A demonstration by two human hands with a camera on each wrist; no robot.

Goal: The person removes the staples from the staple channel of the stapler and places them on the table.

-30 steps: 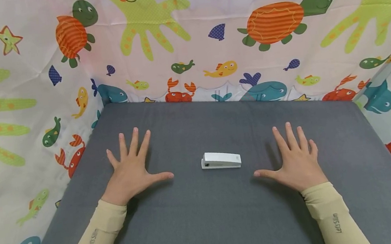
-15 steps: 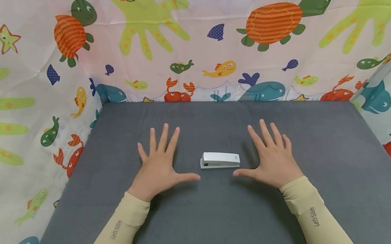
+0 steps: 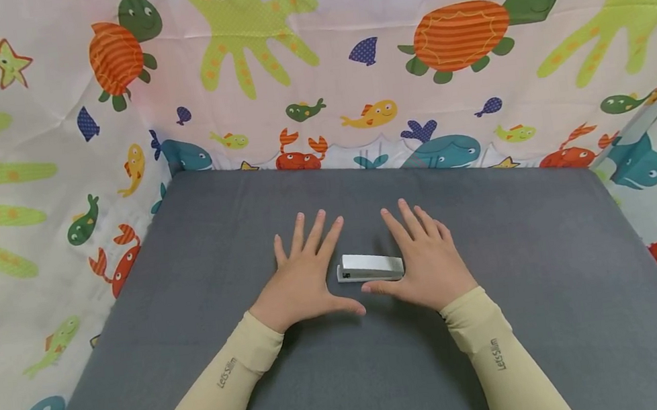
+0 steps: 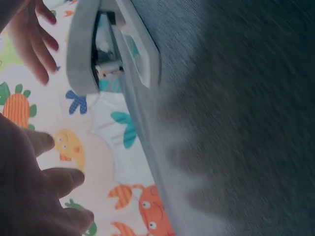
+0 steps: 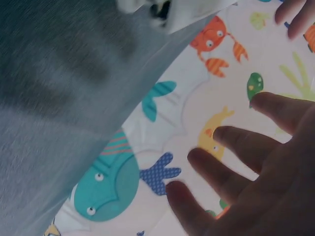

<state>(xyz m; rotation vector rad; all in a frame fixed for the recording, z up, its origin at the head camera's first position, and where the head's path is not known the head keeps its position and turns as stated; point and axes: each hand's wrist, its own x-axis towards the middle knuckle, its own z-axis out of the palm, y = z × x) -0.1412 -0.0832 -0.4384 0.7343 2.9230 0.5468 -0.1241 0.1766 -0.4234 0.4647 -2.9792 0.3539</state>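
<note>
A white stapler [image 3: 370, 266] lies on the grey cloth, its length running left to right between the two hands. The left hand [image 3: 305, 280], fingers spread, hovers just left of it with the thumb pointing in below its near side. On the other side, the right hand [image 3: 428, 262] has its fingers spread too, and it overlaps the stapler's right end in the head view. In the left wrist view the stapler [image 4: 83, 49] shows its open front end, with straight left fingers [image 4: 64, 179] below it. The right wrist view catches only part of the stapler [image 5: 187, 12] at the top.
A grey cloth-covered table [image 3: 348, 378] spreads under both arms. Behind and on both sides hangs a white curtain [image 3: 312, 65] printed with sea animals. Beige sleeves [image 3: 226, 372] cover the forearms.
Both hands have moved inward from the two sides to the stapler, fingers still spread. The stapler has stayed in place.
</note>
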